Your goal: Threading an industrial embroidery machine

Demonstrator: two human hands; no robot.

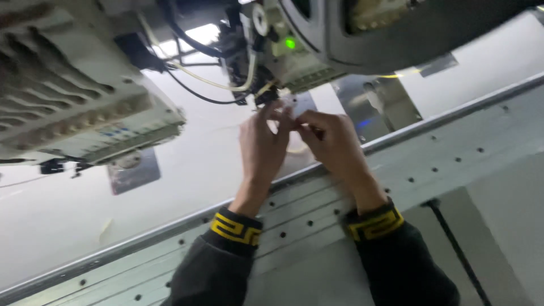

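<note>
Both hands reach up under the needle area [265,93] of an embroidery machine head [294,56]. My left hand [262,144] has its fingers raised and pinched together just below the needle. My right hand [331,141] meets it from the right, fingertips closed against the left fingers. The frame is blurred, so whatever thin thing they pinch does not show. Both wrists wear black sleeves with yellow patterned cuffs [235,226].
A second machine head [73,96] hangs at the left. White fabric [85,226] is stretched over the bed with metal needle plates [136,173] showing. A grey perforated metal rail [442,153] runs diagonally in front. A green light [290,43] glows on the head.
</note>
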